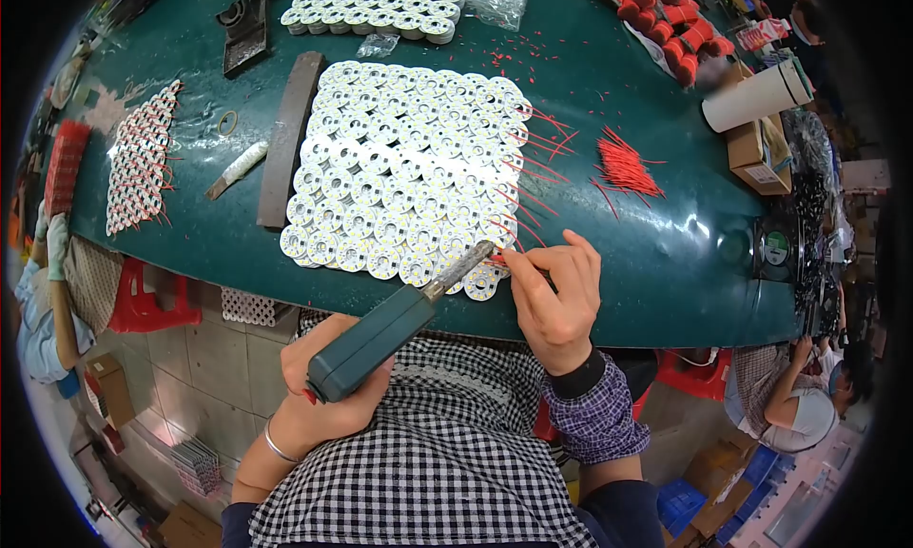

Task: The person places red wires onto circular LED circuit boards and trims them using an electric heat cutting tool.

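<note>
While the left hand (338,372) clasps an iron (376,343), the right hand (559,301) pinches wire (497,259).
Discs (399,167) on green table (666,272); stools (147,305) beside.

The head view looks forward and down, close over the table (685,253).

Hands (559,305) and tool (376,342) at white discs (392,225)
</note>
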The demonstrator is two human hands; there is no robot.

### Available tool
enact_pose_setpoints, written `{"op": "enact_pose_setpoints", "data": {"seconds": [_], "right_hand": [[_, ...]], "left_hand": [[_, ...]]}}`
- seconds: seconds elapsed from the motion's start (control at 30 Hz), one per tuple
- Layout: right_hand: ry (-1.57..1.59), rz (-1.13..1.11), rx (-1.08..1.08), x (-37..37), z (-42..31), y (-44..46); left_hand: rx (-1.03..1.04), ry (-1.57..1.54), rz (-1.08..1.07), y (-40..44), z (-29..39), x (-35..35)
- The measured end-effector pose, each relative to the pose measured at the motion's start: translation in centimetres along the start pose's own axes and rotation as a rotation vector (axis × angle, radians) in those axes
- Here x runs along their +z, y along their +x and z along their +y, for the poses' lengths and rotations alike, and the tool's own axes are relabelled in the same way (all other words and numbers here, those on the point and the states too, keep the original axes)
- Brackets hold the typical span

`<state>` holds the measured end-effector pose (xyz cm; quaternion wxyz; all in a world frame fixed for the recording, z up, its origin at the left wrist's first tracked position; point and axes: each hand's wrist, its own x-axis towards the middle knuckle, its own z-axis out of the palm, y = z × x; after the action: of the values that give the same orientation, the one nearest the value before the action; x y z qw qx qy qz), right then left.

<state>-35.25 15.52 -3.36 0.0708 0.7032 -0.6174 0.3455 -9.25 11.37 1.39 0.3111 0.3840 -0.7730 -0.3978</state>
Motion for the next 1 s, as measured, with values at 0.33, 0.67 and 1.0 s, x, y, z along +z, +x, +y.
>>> {"op": "enact_pose_setpoints", "data": {"seconds": [0.33, 0.67, 1.0], "right_hand": [[-0.012, 0.001, 0.0, -0.1, -0.1, 0.1], [-0.033, 0.03, -0.016, -0.2, -0.3, 0.2], [-0.002, 0.012, -0.034, 0.0, -0.9, 0.1]], "left_hand": [[-0.078, -0.006, 0.002, -0.9, -0.1, -0.1], [-0.169, -0.071, 0.048, -2.2, -0.5, -0.3], [-0.124, -0.019, 0.006, -1.8, 0.2, -1.1]]}}
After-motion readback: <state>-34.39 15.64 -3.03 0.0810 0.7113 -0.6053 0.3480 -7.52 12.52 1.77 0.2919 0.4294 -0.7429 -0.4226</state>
